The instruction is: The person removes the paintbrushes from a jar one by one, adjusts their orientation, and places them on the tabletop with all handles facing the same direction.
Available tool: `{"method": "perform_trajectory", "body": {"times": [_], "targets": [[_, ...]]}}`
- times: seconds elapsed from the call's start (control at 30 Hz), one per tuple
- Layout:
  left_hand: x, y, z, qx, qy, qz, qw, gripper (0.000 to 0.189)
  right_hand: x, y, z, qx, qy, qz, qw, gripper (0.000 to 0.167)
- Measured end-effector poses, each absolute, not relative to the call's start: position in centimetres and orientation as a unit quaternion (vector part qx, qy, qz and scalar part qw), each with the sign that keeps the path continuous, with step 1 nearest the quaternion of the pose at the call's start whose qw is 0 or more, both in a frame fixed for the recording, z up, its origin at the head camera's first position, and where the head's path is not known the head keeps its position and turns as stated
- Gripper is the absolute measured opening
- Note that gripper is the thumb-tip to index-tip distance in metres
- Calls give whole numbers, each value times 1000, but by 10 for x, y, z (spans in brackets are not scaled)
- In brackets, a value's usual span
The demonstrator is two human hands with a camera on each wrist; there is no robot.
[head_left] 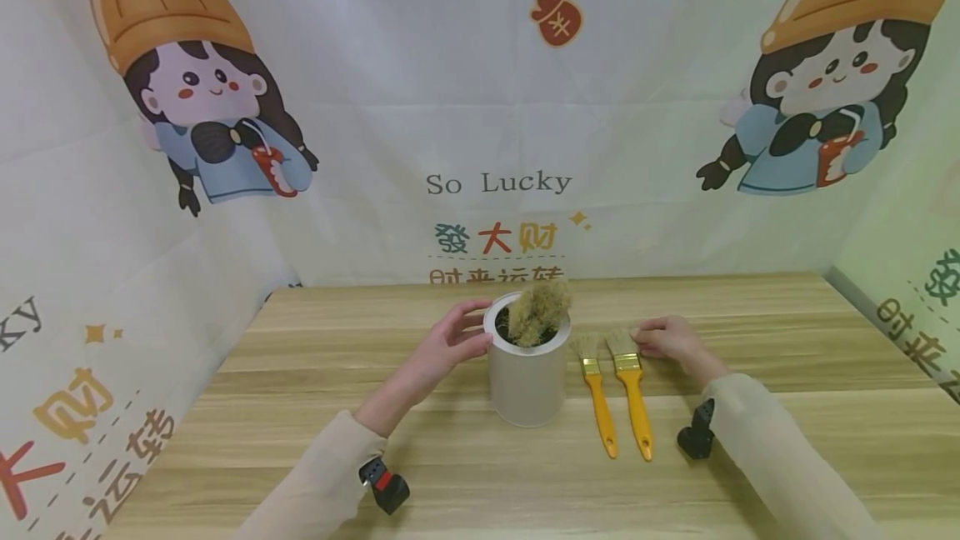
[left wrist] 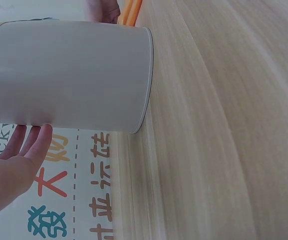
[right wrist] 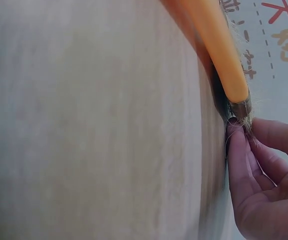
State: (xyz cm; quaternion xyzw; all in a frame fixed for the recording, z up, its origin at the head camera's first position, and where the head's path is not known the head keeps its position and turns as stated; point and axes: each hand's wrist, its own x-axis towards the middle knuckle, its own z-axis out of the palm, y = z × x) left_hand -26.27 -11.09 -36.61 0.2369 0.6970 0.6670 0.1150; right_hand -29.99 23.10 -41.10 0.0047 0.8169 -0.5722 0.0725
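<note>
My left hand (head_left: 448,346) holds the left side of a pale grey cylindrical pot (head_left: 527,386), fingers round the far side and thumb near the rim. In the left wrist view its fingertips (left wrist: 44,131) touch the smooth wall. A tan, fuzzy, moss-like clump (head_left: 542,311) sticks up from the dark inside of the pot. To the right lie two paintbrushes with yellow handles, a narrower one (head_left: 598,407) and a wider one (head_left: 633,402), bristles pointing away. My right hand (head_left: 672,342) pinches the wider brush's bristle tips; wispy fibres (right wrist: 251,131) show between thumb and fingers.
Everything stands on a wood-grain table (head_left: 420,482). A printed white cloth (head_left: 360,123) with cartoon figures and lettering hangs behind it and along both sides. Each sleeved wrist carries a small black camera (head_left: 696,436).
</note>
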Motion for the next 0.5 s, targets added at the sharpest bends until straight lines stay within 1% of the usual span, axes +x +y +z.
{"method": "perform_trajectory", "body": {"times": [0.33, 0.5], "targets": [[-262, -110, -365, 238, 697, 666, 114, 49, -300, 229, -412, -10, 841, -539, 44, 34], [-262, -111, -365, 237, 699, 665, 114, 49, -298, 228, -408, -21, 867, -498, 1, 31]]}}
